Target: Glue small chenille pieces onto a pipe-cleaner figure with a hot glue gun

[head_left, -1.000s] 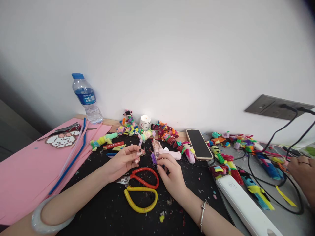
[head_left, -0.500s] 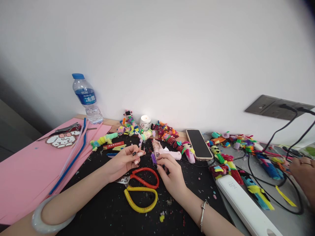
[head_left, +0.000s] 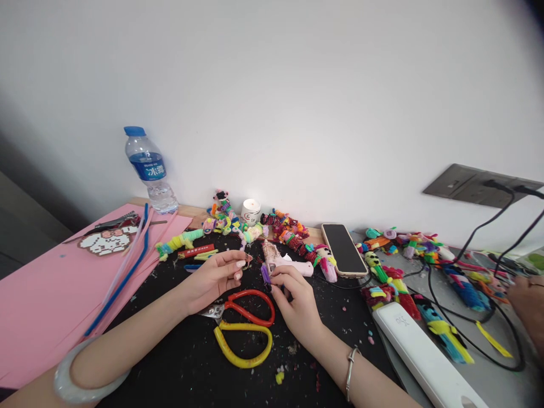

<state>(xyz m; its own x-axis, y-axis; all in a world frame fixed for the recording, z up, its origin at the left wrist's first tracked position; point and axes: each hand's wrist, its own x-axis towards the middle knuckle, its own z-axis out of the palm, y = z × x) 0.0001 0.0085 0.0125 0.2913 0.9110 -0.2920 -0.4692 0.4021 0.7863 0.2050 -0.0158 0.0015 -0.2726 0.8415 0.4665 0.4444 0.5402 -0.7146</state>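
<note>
My left hand (head_left: 215,277) rests on the black mat (head_left: 191,357), its fingertips pinched on a tiny dark piece (head_left: 247,260). My right hand (head_left: 297,303) lies beside it and holds a short purple pipe-cleaner piece (head_left: 266,274) upright between thumb and fingers. Just beyond the two hands lies a white glue gun (head_left: 284,262). A pair of red-handled scissors (head_left: 249,306) and a yellow-handled pair (head_left: 244,343) lie on the mat between my wrists.
Pipe-cleaner figures (head_left: 289,229) line the back edge by a lit candle (head_left: 250,211), a phone (head_left: 343,249) and a water bottle (head_left: 149,169). Pink paper (head_left: 46,289) with long pipe cleaners covers the left. A white power strip (head_left: 425,357), cables and another person's hand (head_left: 527,303) are at right.
My left fingers have shifted slightly around the tiny piece. The other person's hand at the right edge has drawn back a little. My right hand has stayed put.
</note>
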